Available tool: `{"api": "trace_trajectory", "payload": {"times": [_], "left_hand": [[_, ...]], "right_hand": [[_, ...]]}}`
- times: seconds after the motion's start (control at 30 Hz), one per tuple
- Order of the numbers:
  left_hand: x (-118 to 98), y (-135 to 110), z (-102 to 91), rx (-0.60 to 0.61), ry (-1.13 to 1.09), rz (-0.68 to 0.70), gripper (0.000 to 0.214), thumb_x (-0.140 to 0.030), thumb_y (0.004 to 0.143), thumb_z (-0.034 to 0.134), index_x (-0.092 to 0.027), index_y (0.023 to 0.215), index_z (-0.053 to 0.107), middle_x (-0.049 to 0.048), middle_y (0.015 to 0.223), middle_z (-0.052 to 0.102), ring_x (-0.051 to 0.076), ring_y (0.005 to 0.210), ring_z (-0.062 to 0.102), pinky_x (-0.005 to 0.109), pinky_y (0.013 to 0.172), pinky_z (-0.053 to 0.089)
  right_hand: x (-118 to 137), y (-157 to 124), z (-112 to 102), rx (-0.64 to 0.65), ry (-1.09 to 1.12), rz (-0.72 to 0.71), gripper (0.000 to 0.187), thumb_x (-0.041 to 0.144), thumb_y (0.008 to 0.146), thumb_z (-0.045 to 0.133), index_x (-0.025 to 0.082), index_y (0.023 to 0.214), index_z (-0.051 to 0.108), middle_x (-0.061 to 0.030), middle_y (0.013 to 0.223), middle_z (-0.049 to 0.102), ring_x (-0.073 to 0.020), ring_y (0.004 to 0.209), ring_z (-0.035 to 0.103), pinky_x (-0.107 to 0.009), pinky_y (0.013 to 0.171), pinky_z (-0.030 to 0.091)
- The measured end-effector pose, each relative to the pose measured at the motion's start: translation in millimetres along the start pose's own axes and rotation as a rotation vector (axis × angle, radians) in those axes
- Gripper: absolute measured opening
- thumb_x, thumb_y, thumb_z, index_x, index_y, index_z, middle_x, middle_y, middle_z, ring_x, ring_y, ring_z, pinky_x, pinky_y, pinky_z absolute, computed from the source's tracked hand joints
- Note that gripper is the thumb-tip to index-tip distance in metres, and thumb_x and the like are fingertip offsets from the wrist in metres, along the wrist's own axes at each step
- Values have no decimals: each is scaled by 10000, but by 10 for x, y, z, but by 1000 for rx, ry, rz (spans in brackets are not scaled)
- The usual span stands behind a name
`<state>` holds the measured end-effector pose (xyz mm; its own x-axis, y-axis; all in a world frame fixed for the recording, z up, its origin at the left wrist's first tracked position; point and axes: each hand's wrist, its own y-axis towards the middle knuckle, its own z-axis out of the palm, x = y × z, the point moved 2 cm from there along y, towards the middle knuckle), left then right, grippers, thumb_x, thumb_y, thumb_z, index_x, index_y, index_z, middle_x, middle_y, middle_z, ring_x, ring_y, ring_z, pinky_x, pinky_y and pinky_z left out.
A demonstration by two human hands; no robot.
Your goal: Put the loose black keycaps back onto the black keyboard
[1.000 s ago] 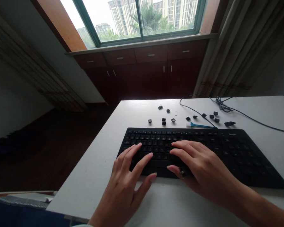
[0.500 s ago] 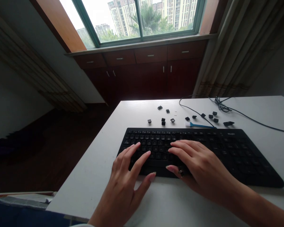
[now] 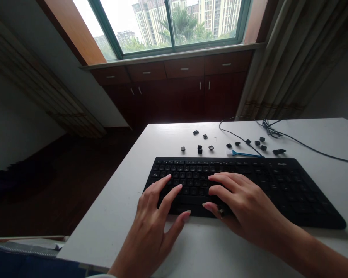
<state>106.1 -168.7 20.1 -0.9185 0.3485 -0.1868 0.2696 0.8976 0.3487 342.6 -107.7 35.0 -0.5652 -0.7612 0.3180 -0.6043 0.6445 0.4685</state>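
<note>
A black keyboard (image 3: 278, 185) lies on the white table (image 3: 127, 204). My left hand (image 3: 153, 227) rests with fingers spread, its fingertips on the keys at the keyboard's left end and its thumb by the front edge. My right hand (image 3: 243, 208) lies over the middle keys with fingers stretched forward. Its thumb presses a small black keycap (image 3: 222, 211) against the underside of the fingers, just above the keyboard's front row.
Several loose black keycaps (image 3: 200, 148) lie scattered behind the keyboard, with a small blue brush (image 3: 243, 154) among them. A black cable (image 3: 278, 134) snakes across the back right of the table. The table's left edge drops to a dark wooden floor.
Both hands have shifted very slightly on the keys; the left fingers have drawn a little closer together. The view has tilted a touch downward.
</note>
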Motion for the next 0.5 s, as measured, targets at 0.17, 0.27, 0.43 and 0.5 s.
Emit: {"api": "trace_trajectory", "payload": {"times": [0.17,0.27,0.43,0.5], "left_hand": [[0,-2,-7,-4,4,4,532,-332,981,580,-261,1478,405,117,1568,337,313,1435,353,517,1143,392],[-2,11,4,10,2,1,532,-337,976,585,-261,1473,412,117,1568,341,319,1435,354,520,1142,395],[3,26,8,1,7,-1,520,-344,966,592,-258,1456,441,117,1559,369,332,1419,386,522,1134,408],[2,20,6,-3,12,2,516,-338,964,593,-257,1452,447,117,1557,376,332,1416,393,521,1135,409]], "right_hand": [[2,9,2,-3,-5,-12,200,353,965,618,207,1097,651,-84,1205,692,-269,1119,630,-469,960,532],[0,7,-3,6,-5,-5,208,352,967,614,211,1115,653,-85,1211,690,-270,1120,632,-473,959,534],[5,8,-12,8,-7,-7,208,356,967,611,209,1105,662,-93,1210,692,-278,1125,632,-483,962,534],[8,12,-11,8,-7,-6,204,353,968,610,208,1101,663,-90,1211,691,-274,1121,632,-481,963,534]]}}
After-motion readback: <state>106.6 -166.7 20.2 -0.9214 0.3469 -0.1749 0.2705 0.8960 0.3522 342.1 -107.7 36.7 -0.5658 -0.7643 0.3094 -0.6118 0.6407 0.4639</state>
